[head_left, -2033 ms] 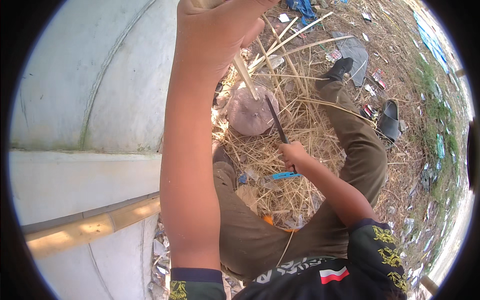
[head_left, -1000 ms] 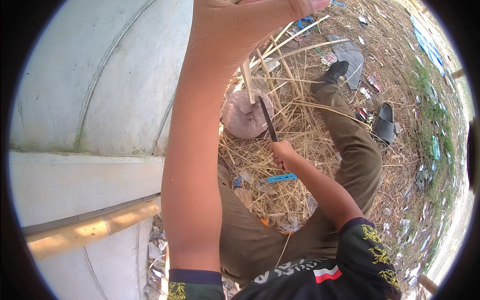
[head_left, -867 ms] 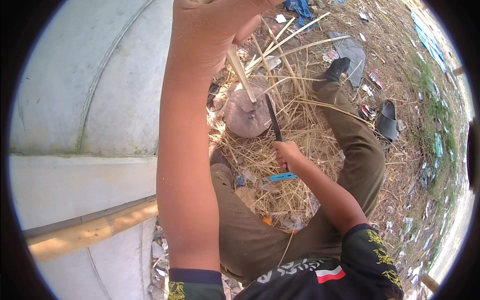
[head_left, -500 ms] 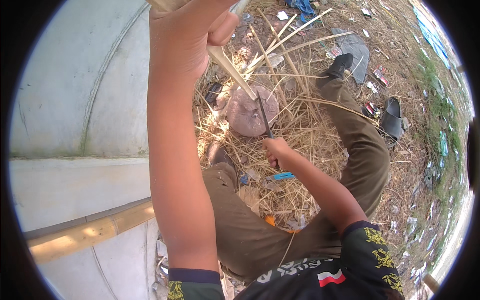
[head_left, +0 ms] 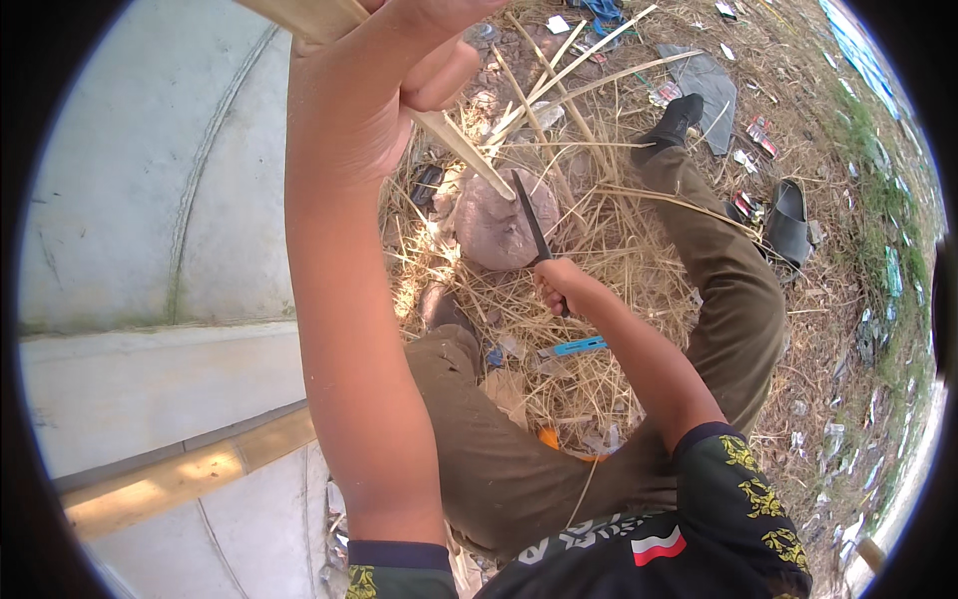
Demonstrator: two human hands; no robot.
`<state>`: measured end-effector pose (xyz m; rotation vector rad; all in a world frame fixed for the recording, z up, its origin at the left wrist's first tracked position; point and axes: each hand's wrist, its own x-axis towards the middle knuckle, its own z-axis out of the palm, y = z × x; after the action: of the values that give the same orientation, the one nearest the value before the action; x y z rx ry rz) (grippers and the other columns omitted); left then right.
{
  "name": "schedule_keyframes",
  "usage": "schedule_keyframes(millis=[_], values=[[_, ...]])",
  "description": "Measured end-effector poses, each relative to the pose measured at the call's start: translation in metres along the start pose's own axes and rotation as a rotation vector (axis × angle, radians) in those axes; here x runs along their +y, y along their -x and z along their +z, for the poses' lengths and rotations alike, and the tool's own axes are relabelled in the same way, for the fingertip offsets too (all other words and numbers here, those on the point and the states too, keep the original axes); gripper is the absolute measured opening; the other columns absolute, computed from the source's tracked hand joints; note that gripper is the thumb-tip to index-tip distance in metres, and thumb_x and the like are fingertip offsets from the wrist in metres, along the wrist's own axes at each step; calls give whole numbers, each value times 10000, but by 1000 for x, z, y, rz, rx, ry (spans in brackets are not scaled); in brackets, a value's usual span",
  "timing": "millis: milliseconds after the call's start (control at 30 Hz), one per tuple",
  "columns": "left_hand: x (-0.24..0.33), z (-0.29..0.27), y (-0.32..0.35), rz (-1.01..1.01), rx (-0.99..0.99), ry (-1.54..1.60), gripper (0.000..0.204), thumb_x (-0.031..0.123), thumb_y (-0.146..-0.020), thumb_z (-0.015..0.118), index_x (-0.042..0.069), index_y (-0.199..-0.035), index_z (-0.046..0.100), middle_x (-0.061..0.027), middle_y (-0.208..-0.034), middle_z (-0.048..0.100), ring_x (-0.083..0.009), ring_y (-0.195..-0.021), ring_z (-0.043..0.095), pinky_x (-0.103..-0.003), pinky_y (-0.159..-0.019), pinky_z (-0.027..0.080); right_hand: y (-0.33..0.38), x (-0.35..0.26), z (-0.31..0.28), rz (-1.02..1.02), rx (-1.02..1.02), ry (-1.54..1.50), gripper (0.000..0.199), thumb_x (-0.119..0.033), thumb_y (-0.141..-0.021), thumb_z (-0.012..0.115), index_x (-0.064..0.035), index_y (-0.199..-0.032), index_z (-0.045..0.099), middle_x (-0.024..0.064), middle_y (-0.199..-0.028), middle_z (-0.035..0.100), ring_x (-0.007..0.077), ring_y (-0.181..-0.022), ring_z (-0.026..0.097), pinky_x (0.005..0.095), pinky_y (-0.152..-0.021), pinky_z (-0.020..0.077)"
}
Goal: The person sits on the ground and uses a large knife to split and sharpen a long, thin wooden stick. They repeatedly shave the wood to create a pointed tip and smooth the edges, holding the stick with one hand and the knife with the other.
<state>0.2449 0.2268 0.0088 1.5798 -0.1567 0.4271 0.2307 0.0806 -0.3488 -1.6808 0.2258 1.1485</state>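
My left hand (head_left: pixel 399 75) is raised at the top, its fingers wrapped round a pale split bamboo strip (head_left: pixel 467 152). The strip slants down to the right, its lower end over a round stump-like block (head_left: pixel 489 232). My right hand (head_left: pixel 566 286) grips a long dark-bladed knife (head_left: pixel 533 224) by its handle. The blade points up and slightly left, its tip just right of the strip's lower end, with a small gap visible between them. Part of the block's top is hidden behind the strip and the blade.
Several long bamboo strips (head_left: pixel 589 52) lie crossed beyond the block. Shavings cover the ground, with a light-blue flat piece (head_left: pixel 579 345) among them. A dark slip-on shoe (head_left: pixel 787 225) lies at right. Along the left stand a pale wall (head_left: pixel 150 200) and a bamboo pole (head_left: pixel 190 469).
The knife has come away from the strip's end and tilted more to the left, and my right hand has shifted slightly up and right. The left hand still holds the strip.
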Motion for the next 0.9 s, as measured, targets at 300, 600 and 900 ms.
schedule_keyframes(millis=[300,600,900], values=[[-2,-50,8,23,-168,52,576,373,-982,602,211,-578,224,78,-484,181,-78,-457,117,-303,-481,108,49,-61,7,-381,-42,142,308,-205,-827,617,72,-705,563,114,-570,541,229,-495,550,407,-464,422],[6,-74,26,46,136,109,577,332,-965,649,206,-608,213,70,-504,149,-88,-479,100,-298,-500,132,-4,77,2,-39,241,334,271,-213,-848,611,50,-784,635,167,-635,615,304,-604,627,477,-609,480],[43,-84,72,-67,375,287,531,253,-941,686,209,-621,264,69,-512,192,-77,-459,149,-272,-440,145,64,-50,-21,-482,10,-276,475,-414,-821,798,36,-936,697,53,-606,586,145,-468,524,298,-471,411]])
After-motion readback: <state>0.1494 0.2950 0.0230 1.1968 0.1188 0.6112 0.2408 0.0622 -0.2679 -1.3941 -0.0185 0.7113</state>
